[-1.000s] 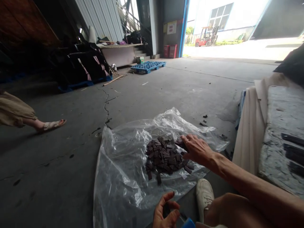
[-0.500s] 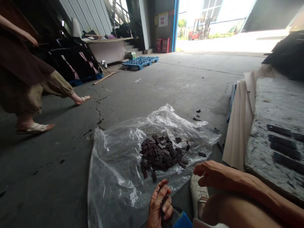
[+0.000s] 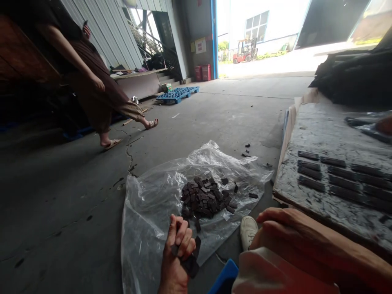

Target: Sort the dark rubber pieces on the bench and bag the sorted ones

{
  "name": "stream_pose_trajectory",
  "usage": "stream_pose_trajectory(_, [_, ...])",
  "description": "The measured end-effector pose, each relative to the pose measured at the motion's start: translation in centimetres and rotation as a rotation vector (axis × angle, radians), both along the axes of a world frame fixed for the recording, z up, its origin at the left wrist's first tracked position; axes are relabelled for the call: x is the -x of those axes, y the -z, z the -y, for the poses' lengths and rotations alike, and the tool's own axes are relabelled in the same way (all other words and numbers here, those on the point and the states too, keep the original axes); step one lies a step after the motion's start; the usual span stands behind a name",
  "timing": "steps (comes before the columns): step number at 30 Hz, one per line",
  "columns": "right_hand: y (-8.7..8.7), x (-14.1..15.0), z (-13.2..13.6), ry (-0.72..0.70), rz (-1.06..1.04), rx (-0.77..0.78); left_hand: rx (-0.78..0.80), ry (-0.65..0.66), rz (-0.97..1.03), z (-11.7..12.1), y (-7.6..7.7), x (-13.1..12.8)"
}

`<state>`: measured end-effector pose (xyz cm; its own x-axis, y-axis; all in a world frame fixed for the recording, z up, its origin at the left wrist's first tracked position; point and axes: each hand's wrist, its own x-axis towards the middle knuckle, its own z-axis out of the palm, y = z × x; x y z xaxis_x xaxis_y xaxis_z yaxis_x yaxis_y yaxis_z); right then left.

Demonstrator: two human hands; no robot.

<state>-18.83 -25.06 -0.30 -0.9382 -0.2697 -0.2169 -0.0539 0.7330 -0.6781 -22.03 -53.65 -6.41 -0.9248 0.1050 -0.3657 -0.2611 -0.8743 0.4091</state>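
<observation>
Curling closed, the fingers of the left hand [image 3: 181,239] grip a few dark pieces [image 3: 190,266] over the near part of the plastic sheet [image 3: 147,228]; one piece's long axis stands steep, its top leaning right. They look flat, nearly black, straight-edged. Similar pieces point every way in a pile [image 3: 205,198] on the sheet; one loose strip [image 3: 253,195] lies crosswise near its right corner. The right hand's [image 3: 274,215] finger opening cannot be told.

The plastic sheet [image 3: 147,241] is glossy and crinkled; the dark pieces [image 3: 203,199] look mostly matt; the worktop [image 3: 312,126], rough.
</observation>
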Motion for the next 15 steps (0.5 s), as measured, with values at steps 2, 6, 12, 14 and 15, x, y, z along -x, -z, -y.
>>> stream_pose_trajectory(2, [0.4, -1.3, -0.2, 0.023, -0.037, -0.016, -0.031, 0.002, -0.034, 0.0, -1.2, -0.6])
stream_pose_trajectory(6, [1.6, -3.9, -0.6, 0.11, -0.129, -0.084, -0.072, 0.024, -0.079, -0.5, -2.4, -1.9])
stream_pose_trajectory(12, [3.4, -6.2, -1.3, 0.251, -0.364, -0.19, -0.059, 0.076, -0.092, -1.0, -1.1, -1.9])
stream_pose_trajectory(14, [3.8, -6.4, -1.4, 0.273, -0.423, -0.221, -0.03, 0.092, -0.09, -1.1, -0.1, -1.3])
stream_pose_trajectory(15, [4.0, -6.3, -1.5, 0.275, -0.443, -0.23, -0.009, 0.101, -0.089, -1.2, 0.3, -0.9])
